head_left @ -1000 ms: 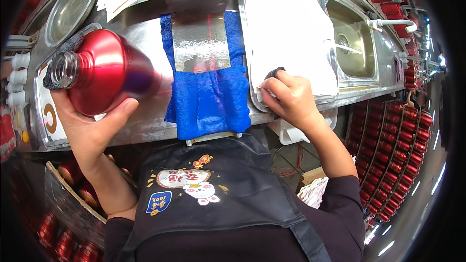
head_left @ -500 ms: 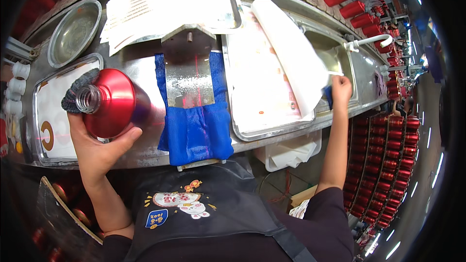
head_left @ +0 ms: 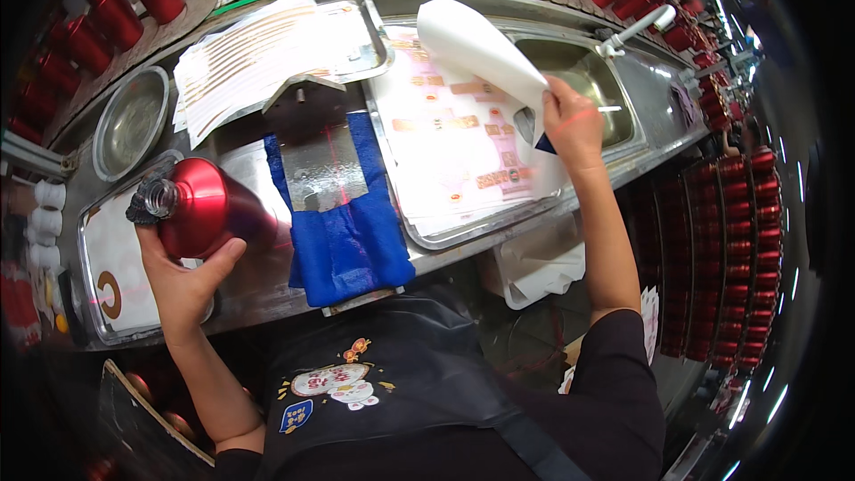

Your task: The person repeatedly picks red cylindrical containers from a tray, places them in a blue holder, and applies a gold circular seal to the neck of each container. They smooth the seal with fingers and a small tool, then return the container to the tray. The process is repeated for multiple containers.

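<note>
My left hand (head_left: 185, 283) grips a shiny red metal bottle (head_left: 198, 208) from below, its open neck pointing left over a steel tray. My right hand (head_left: 573, 121) is raised over the right side of the bench and pinches a white sheet (head_left: 476, 52) that curls up and back from a large steel tray (head_left: 398, 178). That tray holds a white sheet with small orange and gold decals (head_left: 454, 138). A blue cloth (head_left: 349, 232) with a silvery plate (head_left: 325, 171) on it lies on the bench between my hands.
A tray of printed sheets (head_left: 258, 53) and a round steel bowl (head_left: 130, 121) lie at the back left. A steel sink (head_left: 592, 93) with a tap is at the right. Rows of red bottles (head_left: 732, 240) stand along the right side and the far edge.
My right hand moved from the bench's front edge to the right tray and lifted the white sheet up. The red bottle stayed in my left hand, turning slightly.
</note>
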`<state>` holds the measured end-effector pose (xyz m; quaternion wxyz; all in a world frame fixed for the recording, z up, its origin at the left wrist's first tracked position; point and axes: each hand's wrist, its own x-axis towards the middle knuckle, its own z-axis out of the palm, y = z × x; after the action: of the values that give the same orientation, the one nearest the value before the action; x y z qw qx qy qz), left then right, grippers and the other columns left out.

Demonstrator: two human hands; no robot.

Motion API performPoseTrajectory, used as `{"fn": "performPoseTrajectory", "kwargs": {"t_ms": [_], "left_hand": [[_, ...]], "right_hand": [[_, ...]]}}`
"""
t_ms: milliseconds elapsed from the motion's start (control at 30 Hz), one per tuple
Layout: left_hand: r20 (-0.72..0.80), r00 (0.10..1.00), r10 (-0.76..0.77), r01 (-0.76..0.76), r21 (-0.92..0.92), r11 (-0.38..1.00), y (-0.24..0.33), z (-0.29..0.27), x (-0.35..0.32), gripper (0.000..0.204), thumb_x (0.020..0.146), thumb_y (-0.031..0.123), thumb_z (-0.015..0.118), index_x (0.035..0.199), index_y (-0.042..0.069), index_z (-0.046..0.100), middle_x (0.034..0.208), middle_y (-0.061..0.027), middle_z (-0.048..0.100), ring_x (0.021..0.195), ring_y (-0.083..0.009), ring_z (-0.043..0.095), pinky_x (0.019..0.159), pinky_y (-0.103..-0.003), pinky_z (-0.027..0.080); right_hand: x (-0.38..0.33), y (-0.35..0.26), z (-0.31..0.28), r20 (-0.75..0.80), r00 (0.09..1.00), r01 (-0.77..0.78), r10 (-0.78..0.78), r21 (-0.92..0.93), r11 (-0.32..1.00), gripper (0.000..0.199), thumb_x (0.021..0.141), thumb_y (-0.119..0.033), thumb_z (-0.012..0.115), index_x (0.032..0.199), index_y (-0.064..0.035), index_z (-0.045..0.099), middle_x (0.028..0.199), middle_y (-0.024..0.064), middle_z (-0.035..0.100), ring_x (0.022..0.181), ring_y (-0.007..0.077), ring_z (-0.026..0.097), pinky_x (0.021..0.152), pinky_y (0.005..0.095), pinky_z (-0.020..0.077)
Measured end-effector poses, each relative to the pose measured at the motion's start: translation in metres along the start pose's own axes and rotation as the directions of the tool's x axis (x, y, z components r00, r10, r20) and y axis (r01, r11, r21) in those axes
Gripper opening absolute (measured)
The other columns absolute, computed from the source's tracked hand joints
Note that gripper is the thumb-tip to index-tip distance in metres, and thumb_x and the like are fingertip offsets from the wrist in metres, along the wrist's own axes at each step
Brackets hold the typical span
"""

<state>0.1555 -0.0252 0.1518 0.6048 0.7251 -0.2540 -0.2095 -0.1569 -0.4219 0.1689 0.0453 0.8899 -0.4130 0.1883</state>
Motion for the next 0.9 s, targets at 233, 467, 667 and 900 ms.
{"fn": "performPoseTrajectory", "kwargs": {"t_ms": [233, 467, 667, 900], "left_hand": [[0.033, 0.997, 0.075, -0.077, 0.071, 0.994, -0.018, -0.011, 0.008, 0.090, 0.068, 0.004, 0.091, 0.145, 0.005, 0.044, 0.134, -0.0109, 0.057, 0.118, -0.0212, 0.060, 0.103, -0.033, 0.048], [0.074, 0.982, 0.171, -0.182, 0.171, 0.968, -0.036, -0.028, 0.019, 0.082, 0.078, 0.011, 0.086, 0.147, 0.002, 0.043, 0.136, -0.0134, 0.056, 0.126, -0.0238, 0.055, 0.111, -0.036, 0.040], [0.047, 0.985, 0.165, -0.169, 0.098, 0.981, -0.042, -0.027, 0.011, 0.085, 0.080, 0.008, 0.084, 0.149, 0.001, 0.036, 0.139, -0.0144, 0.054, 0.130, -0.0249, 0.052, 0.114, -0.037, 0.037], [0.024, 0.997, 0.077, -0.078, 0.029, 0.997, -0.040, 0.002, -0.012, 0.090, 0.069, 0.007, 0.091, 0.143, 0.003, 0.040, 0.127, -0.0126, 0.059, 0.114, -0.0240, 0.061, 0.096, -0.038, 0.053]], "right_hand": [[-0.095, 0.110, -0.086, 0.000, 0.834, -0.402, 0.551, 0.684, 0.609, 0.029, 0.095, -0.005, 0.060, 0.120, 0.0018, 0.072, 0.104, 0.0061, 0.074, 0.092, 0.0130, 0.066, 0.085, 0.0251, 0.0512], [-0.308, 0.303, -0.055, 0.087, -0.022, -0.448, 0.996, 0.890, -0.088, 0.021, 0.087, -0.004, 0.068, 0.106, 0.0047, 0.073, 0.098, 0.0154, 0.073, 0.084, 0.0271, 0.071, 0.072, 0.0394, 0.0593], [-0.394, 0.334, 0.049, -0.213, 0.192, -0.970, 0.958, 0.106, 0.218, 0.050, 0.078, -0.028, 0.084, 0.116, 0.0003, 0.070, 0.096, 0.0180, 0.074, 0.082, 0.0260, 0.072, 0.079, 0.0397, 0.0575], [-0.199, 0.126, -0.004, -0.180, 0.825, -0.402, 0.536, 0.480, 0.780, 0.026, 0.093, -0.003, 0.065, 0.119, 0.0014, 0.071, 0.113, 0.0107, 0.072, 0.098, 0.0182, 0.067, 0.091, 0.0321, 0.0532]]}}
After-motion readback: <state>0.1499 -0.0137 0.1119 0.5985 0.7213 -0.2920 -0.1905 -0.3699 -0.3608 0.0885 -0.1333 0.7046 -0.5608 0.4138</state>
